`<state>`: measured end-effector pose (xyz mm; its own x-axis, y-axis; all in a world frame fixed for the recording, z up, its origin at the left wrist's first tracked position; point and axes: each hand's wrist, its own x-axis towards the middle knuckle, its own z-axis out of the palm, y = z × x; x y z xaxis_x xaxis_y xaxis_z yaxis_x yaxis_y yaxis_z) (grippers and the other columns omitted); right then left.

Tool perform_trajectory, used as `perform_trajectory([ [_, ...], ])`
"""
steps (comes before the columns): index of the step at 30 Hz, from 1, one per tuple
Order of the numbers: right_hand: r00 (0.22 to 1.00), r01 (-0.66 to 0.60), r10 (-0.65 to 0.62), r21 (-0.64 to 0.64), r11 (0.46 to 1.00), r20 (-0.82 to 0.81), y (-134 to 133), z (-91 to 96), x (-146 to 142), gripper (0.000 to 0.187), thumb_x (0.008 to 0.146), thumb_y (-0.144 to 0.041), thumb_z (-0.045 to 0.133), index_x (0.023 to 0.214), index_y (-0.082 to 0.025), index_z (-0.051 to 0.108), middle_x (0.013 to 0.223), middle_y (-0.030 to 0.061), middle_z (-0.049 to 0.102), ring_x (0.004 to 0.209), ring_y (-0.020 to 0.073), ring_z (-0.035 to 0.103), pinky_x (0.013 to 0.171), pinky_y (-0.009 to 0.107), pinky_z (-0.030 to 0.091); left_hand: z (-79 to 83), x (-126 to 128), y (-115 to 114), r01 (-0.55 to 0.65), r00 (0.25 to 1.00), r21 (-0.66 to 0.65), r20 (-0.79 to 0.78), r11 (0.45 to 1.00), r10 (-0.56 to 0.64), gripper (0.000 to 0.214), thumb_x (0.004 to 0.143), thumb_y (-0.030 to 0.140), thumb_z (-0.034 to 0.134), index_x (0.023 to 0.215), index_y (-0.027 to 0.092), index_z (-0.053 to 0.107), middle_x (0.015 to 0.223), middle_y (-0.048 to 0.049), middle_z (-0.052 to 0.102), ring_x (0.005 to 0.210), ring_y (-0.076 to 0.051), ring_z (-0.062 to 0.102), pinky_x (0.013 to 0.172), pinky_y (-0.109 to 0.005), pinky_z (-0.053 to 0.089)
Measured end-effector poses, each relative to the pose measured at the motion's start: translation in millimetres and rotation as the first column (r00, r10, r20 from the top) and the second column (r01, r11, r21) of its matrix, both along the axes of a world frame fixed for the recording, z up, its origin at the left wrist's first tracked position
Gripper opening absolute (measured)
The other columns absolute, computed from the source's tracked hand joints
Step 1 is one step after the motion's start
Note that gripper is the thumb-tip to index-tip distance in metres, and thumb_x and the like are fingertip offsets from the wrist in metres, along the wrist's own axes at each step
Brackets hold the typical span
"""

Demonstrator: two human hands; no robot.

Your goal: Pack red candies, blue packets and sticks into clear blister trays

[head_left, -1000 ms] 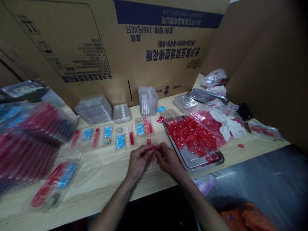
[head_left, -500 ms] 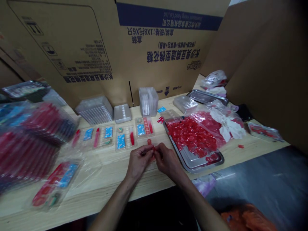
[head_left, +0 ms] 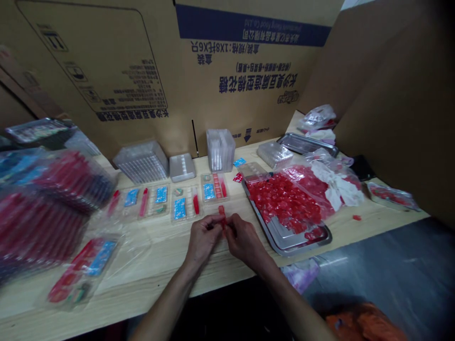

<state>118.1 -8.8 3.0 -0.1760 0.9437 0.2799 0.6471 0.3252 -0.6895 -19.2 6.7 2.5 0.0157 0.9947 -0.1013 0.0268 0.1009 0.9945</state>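
A small red piece (head_left: 223, 222) sits pinched between the fingertips of both hands, just above the near edge of the wooden table (head_left: 159, 265). The left hand (head_left: 202, 239) and right hand (head_left: 244, 240) are each curled nearly closed on its ends. It looks light, small and probably slick in its wrapping, so it is best gripped by the ends. Just far of it lie filled blister packs (head_left: 213, 187). To the right, a metal tray (head_left: 284, 245) holds a heap of red pieces (head_left: 284, 201).

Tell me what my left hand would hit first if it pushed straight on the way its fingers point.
Likely the small red piece that the left hand pinches; directly beyond it, the fingertips of the right hand, pinching the same piece.
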Motion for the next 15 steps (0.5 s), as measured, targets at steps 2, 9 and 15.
perform_trajectory([
  [2,0.999,0.003,-0.002,-0.032,0.999,0.047,-0.4,3.2,0.8,0.008,0.089,-0.013,0.043,0.090,-0.019,0.049,0.077,0.0052,0.066,0.069,0.0207,0.065,0.061,0.027,0.036,0.8,0.1,-0.2,0.009,1.000,0.007,-0.013,1.000,-0.009,0.031,0.070,0.020,0.063,0.097,0.016,0.077,0.091,-0.0055,0.077,0.080,-0.018,0.068,0.072,-0.025,0.049],
  [9,0.936,0.059,-0.041,-0.041,0.997,0.349,-4.1,5.0,1.3,0.011,0.088,-0.010,0.047,0.095,-0.018,0.050,0.085,0.0074,0.065,0.067,0.0205,0.059,0.058,0.029,0.030,6.0,-1.3,-7.2,0.045,0.994,-0.002,-0.099,0.999,-0.045,0.028,0.066,0.014,0.063,0.089,0.015,0.078,0.077,-0.0026,0.076,0.067,-0.015,0.064,0.064,-0.024,0.047],
  [15,0.958,0.008,-0.046,0.133,0.991,0.282,-4.9,-0.2,1.3,0.013,0.089,-0.008,0.042,0.090,-0.018,0.050,0.084,0.0077,0.060,0.074,0.0221,0.055,0.068,0.032,0.038,9.9,-9.1,-7.2,0.072,0.984,-0.116,0.170,0.991,-0.052,0.020,0.071,0.027,0.075,0.086,0.014,0.075,0.079,-0.0047,0.074,0.067,-0.013,0.064,0.065,-0.022,0.047],
])
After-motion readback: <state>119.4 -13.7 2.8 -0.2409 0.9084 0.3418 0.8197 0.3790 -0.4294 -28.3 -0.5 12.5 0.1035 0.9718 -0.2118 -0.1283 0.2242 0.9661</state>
